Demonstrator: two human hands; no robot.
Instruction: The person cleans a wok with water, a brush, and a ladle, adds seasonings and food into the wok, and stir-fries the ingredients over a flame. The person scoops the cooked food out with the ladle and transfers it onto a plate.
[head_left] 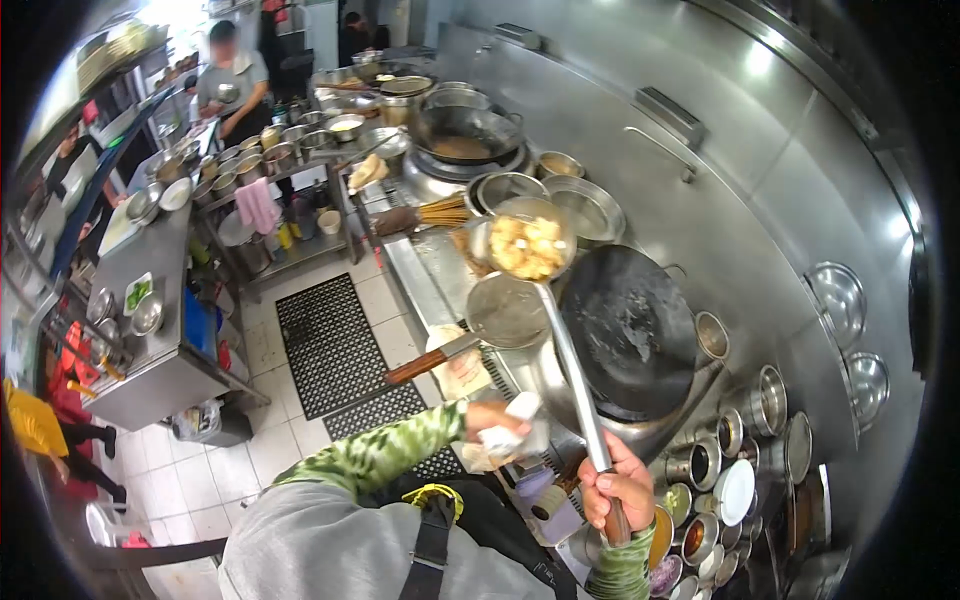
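Observation:
My right hand (pixel 617 482) is wrapped around the wooden end of a long-handled ladle (pixel 572 375). In the ladle's round bowl lie golden-yellow food pieces (pixel 527 247). My left hand (pixel 494 420) is closed on a white cloth (pixel 515 428) beside the stove's front edge. Just beyond it, a strainer with a wooden handle (pixel 418 366) rests at the counter edge, its round mesh (pixel 507 311) below the ladle bowl. A large dark wok (pixel 630 335) sits on the burner to the right of the ladle's handle.
Behind stands a second wok (pixel 462 135), near metal pots (pixel 588 208) and bamboo sticks (pixel 443 211). Several seasoning containers (pixel 735 492) crowd the right. A steel table (pixel 150 350) stands left, past a black floor mat (pixel 335 340). A person (pixel 232 85) works at the back.

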